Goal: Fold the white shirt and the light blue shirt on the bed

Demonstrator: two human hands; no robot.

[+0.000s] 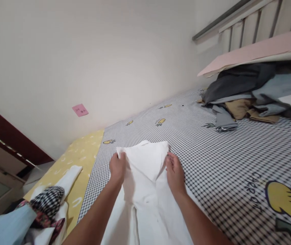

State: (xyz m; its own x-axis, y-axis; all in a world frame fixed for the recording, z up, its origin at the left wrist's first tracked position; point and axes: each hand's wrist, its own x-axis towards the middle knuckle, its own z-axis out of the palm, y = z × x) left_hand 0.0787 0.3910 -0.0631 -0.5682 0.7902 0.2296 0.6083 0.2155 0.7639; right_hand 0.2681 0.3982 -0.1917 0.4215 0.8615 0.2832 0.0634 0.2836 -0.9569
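Observation:
A pair of white trousers [145, 190] lies spread on the checked bed sheet [145, 132], waistband away from me and legs running toward the bottom edge of the view. My left hand [118, 166] grips the left side of the waist, thumb on top of the cloth. On the opposite side, my right hand [174, 170] pinches the waist edge between thumb and fingers. Between the hands the fabric hangs in a V-shaped fold. The lower ends of the legs are out of view.
Several folded dark, grey and brown clothes [237, 92] are piled at the right under a pink board [260, 47]. A loose heap of clothes [40, 214] lies at the lower left on the yellow part of the sheet [84, 149]. A wall [109, 61] with a pink note [80, 110] stands behind the bed.

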